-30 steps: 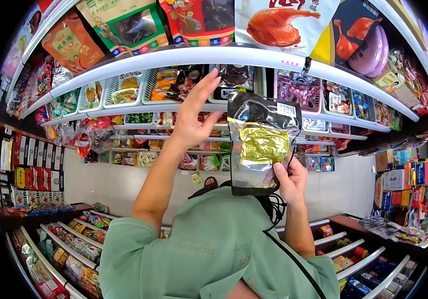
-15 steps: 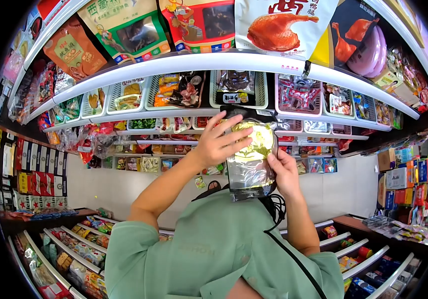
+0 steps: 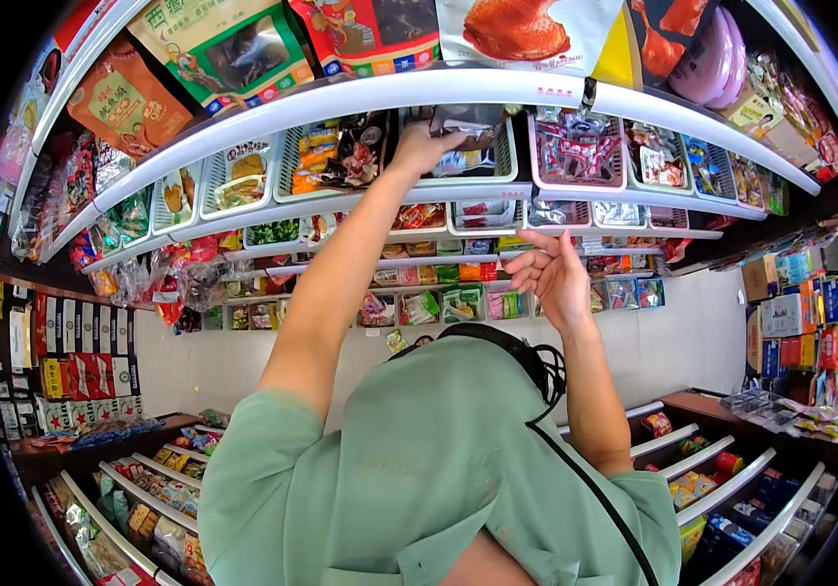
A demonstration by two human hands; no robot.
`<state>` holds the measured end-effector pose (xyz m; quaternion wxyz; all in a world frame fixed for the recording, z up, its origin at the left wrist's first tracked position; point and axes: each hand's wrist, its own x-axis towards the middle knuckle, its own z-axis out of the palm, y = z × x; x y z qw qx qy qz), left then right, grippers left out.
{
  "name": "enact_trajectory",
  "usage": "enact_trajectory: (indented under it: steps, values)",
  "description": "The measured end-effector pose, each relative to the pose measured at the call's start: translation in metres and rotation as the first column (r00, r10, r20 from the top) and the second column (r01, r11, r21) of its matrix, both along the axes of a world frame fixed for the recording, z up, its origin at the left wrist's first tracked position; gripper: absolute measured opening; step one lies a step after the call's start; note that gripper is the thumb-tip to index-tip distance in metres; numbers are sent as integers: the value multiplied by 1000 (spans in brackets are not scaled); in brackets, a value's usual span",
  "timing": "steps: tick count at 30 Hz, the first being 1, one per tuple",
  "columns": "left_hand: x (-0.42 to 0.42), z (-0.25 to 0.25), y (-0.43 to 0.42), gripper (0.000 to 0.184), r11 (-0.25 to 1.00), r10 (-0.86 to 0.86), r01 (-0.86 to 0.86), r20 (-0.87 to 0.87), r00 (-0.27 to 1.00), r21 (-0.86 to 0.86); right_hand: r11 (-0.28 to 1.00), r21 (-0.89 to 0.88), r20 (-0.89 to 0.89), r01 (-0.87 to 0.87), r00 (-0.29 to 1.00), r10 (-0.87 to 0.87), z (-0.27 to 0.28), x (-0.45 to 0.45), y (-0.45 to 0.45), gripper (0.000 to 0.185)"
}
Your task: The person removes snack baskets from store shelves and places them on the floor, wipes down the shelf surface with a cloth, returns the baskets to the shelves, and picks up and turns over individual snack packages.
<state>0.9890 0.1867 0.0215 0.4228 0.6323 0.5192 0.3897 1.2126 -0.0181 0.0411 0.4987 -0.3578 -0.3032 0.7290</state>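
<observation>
My left hand (image 3: 423, 150) reaches into a white basket (image 3: 511, 156) on the shelf. Its thumb lies against a dark, shiny packet (image 3: 470, 125) there, while its other fingers are partly hidden and blurred. More dark packaging lies under that packet. My right hand (image 3: 557, 283) is held in front of the lower shelves, palm partly turned up, fingers apart and holding nothing.
A pink basket (image 3: 576, 176) of red packets stands to the right, and a basket with orange packets (image 3: 316, 156) to the left. A white shelf rail (image 3: 380, 93) crosses above my left hand. Large food bags (image 3: 233, 54) stand above it.
The black and gold packet has left my right hand, which now is open. My left hand has moved forward from the packet's front into the basket. The view has shifted slightly.
</observation>
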Motion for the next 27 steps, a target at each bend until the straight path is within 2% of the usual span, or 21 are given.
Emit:
enact_trajectory:
  steps: [1, 3, 4, 5, 7, 9, 11, 13, 15, 16, 17, 18, 19, 20, 21, 22, 23, 24, 25, 26, 27]
  values:
    - [1, -18, 24, 43, 956, 66, -86, -82, 994, -279, 1000, 10, 1, 11, 1000, -11, -1, 4, 0, 60]
    - [10, -40, 50, 45, 958, 173, -148, 82, 981, -246, 999, 20, -2, 26, 1000, -26, 1, 11, -2, 59]
    - [21, -31, 48, 53, 950, 264, -283, -140, 954, -132, 998, 43, 0, 55, 999, -55, 2, 14, -3, 58]
    - [31, -16, 42, 53, 953, 258, -276, -142, 956, -128, 994, 66, 2, 84, 996, -85, 2, 17, -4, 57]
    - [49, 2, 27, 67, 860, 445, -508, -546, 710, 41, 992, 71, -9, 101, 995, -101, 0, 24, -5, 56]
    - [53, -17, 33, 61, 809, 549, -578, -493, 675, 109, 987, 85, 25, 135, 990, -138, 1, 29, -8, 56]
    - [45, -3, 17, 54, 919, 392, -386, -264, 881, 76, 984, 87, 36, 156, 987, -159, 2, 32, -8, 55]
    - [55, -5, -3, 45, 848, 489, -353, -326, 809, 396, 983, 61, 113, 176, 977, -182, 1, 35, -4, 52]
    - [69, 4, -29, 48, 800, 550, -395, -290, 783, 452, 986, 86, 135, 143, 979, -154, 1, 33, 13, 43]
    - [73, 10, -41, 38, 794, 565, -362, -371, 737, 488, 976, 149, 339, 161, 919, -203, 0, 30, 26, 44]
    - [71, 6, -42, 34, 770, 567, -322, -362, 740, 550, 962, 218, 523, 164, 813, -257, 0, 27, 41, 48]
    - [70, 6, -44, 39, 782, 551, -310, -366, 751, 541, 906, 390, 642, 161, 658, -394, -10, 27, 60, 57]
    - [69, 5, -47, 44, 794, 532, -295, -372, 761, 532, 829, 547, 703, 118, 474, -531, -21, 27, 79, 69]
    - [67, 2, -50, 44, 796, 531, -296, -375, 759, 528, 776, 625, 698, 92, 381, -607, -16, 21, 93, 75]
    - [66, -2, -52, 47, 786, 504, -306, -271, 820, 537, 716, 696, 675, 57, 287, -679, -9, 15, 107, 82]
    - [64, -4, -54, 51, 777, 467, -315, -164, 869, 545, 715, 695, 648, 73, 368, -667, -3, 10, 122, 84]
    - [61, -5, -54, 51, 779, 463, -309, -168, 870, 545, 714, 694, 613, 93, 444, -653, 2, 7, 136, 86]
    - [59, -5, -54, 59, 796, 392, -311, -51, 918, 519, 713, 695, 611, 98, 442, -657, 6, 7, 151, 86]
    - [57, -5, -54, 67, 814, 318, -312, 73, 945, 490, 712, 682, 502, 165, 602, -621, 10, 7, 164, 84]
    - [54, -8, -52, 67, 816, 317, -313, 76, 945, 486, 718, 658, 368, 225, 736, -568, 11, 9, 175, 82]
    - [49, -8, -48, 60, 827, 304, -259, -9, 953, 498, 718, 660, 372, 222, 734, -569, 10, 15, 185, 82]
